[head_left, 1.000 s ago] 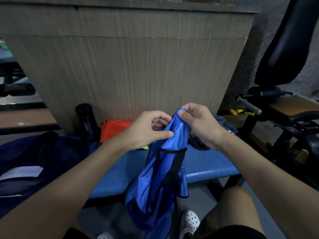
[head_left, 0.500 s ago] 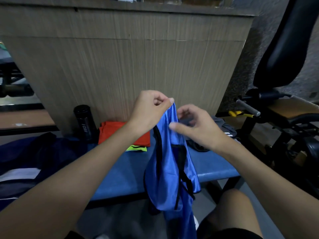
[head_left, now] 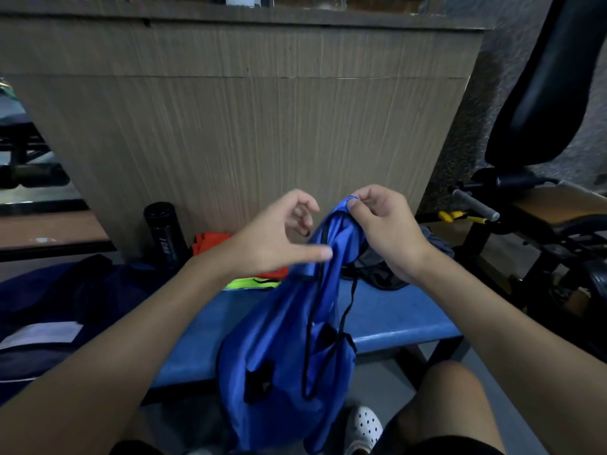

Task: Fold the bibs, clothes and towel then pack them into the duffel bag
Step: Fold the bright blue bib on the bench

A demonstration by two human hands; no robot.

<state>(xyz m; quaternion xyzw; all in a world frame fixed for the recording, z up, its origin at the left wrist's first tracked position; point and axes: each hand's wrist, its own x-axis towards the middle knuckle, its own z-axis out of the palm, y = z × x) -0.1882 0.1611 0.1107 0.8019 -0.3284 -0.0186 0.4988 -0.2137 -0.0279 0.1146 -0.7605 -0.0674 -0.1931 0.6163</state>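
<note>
Blue bib [head_left: 282,356]: pinched at its top edge by the right hand [head_left: 384,231] and hung in front of the blue bench [head_left: 394,316]. Left hand [head_left: 272,234]: held apart from the right, fingers loosely spread, thumb touching the fabric. Orange bib [head_left: 210,244], neon bib [head_left: 253,284] and grey clothes [head_left: 381,274]: laid on the bench. Duffel bag [head_left: 65,297]: placed at left.

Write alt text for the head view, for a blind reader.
A person's right hand pinches the top of a blue bib, which hangs in front of a blue bench; the left hand is open beside it. To the left: orange bib, black bottle, navy duffel bag.
</note>
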